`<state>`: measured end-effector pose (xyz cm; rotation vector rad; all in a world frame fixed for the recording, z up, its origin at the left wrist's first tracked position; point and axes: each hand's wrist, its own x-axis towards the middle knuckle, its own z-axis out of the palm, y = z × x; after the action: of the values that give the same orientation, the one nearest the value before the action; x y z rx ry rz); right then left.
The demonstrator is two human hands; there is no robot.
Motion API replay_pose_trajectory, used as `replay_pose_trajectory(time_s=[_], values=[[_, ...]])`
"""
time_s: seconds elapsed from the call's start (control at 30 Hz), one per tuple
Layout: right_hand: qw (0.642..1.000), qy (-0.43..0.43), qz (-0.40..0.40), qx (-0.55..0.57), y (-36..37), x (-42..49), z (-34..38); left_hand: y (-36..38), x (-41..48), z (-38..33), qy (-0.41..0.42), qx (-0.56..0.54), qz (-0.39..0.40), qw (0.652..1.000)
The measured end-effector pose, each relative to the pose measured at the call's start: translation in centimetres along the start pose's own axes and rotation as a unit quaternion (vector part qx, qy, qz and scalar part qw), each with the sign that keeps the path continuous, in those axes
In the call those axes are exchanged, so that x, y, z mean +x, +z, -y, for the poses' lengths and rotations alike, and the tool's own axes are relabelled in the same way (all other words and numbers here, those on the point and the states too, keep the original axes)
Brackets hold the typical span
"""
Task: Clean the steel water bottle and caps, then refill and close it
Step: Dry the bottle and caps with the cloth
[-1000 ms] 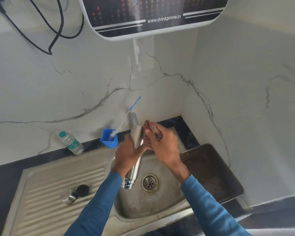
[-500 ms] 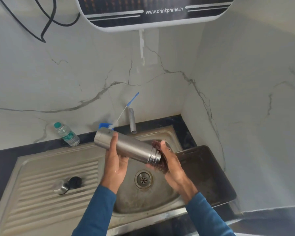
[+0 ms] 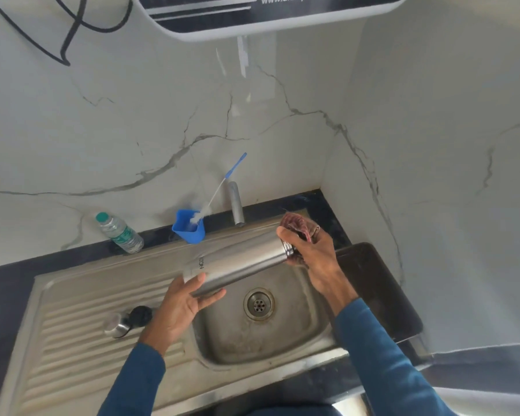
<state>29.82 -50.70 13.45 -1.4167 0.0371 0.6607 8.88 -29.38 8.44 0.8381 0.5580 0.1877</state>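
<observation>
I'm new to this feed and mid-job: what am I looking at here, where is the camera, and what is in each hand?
There is no machine: these are a person's two bare hands, filmed by a camera worn on the head, looking down at a steel sink. The left hand supports the base of the steel bottle, held almost level over the basin. The right hand presses a reddish cloth against its open threaded mouth. Two caps, one steel and one black, lie on the draining board. Behind stand a plastic water bottle, a blue cup with a brush, and the tap.

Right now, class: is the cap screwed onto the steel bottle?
No: the bottle's threaded neck is bare, and both caps lie on the drainboard.
</observation>
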Motion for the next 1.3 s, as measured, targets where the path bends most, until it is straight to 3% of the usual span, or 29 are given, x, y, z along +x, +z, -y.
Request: replay_pose_trajectory(time_s=[0.1,0.23,0.3,0.33,0.43,0.57,0.73,0.9,1.03,1.17,1.3], values=[[0.999,-0.025,-0.01,-0.037,1.2,-0.1,0.5,-1.6,0.8,-2.2,-0.023,0.231,0.079,0.97],[0.992,-0.089,-0.01,-0.093,3.4,-0.5,1.0,-1.4,3.1,-4.4,-0.032,0.471,0.176,0.864],[0.987,-0.112,0.0,-0.112,4.5,-0.7,1.3,0.7,4.2,-4.1,-0.01,0.547,0.179,0.818],[0.984,-0.122,0.005,-0.129,5.2,-0.8,1.4,1.8,4.6,-3.8,0.014,0.561,0.165,0.811],[0.973,-0.154,0.012,-0.172,6.7,-0.9,1.5,4.6,5.1,-2.9,0.079,0.541,0.117,0.829],[0.985,-0.147,-0.013,-0.091,6.9,-1.1,1.2,5.1,4.9,-0.3,0.08,0.434,0.051,0.896],[0.936,-0.204,-0.015,-0.285,6.8,-1.9,-3.1,6.2,4.7,3.2,0.068,0.383,-0.005,0.921],[0.906,-0.267,0.004,-0.329,6.6,-2.4,-5.1,7.3,3.7,4.8,0.063,0.39,-0.064,0.916],[0.836,-0.335,0.098,-0.423,6.9,-2.2,-5.8,7.5,3.8,4.3,0.086,0.433,-0.1,0.892],[0.845,-0.296,0.075,-0.439,7.1,-0.6,-5.1,8.3,3.3,4.0,0.087,0.476,-0.116,0.867],[0.83,-0.284,0.039,-0.479,7.6,1.1,-4.0,8.4,2.3,4.3,0.109,0.532,-0.12,0.831]])
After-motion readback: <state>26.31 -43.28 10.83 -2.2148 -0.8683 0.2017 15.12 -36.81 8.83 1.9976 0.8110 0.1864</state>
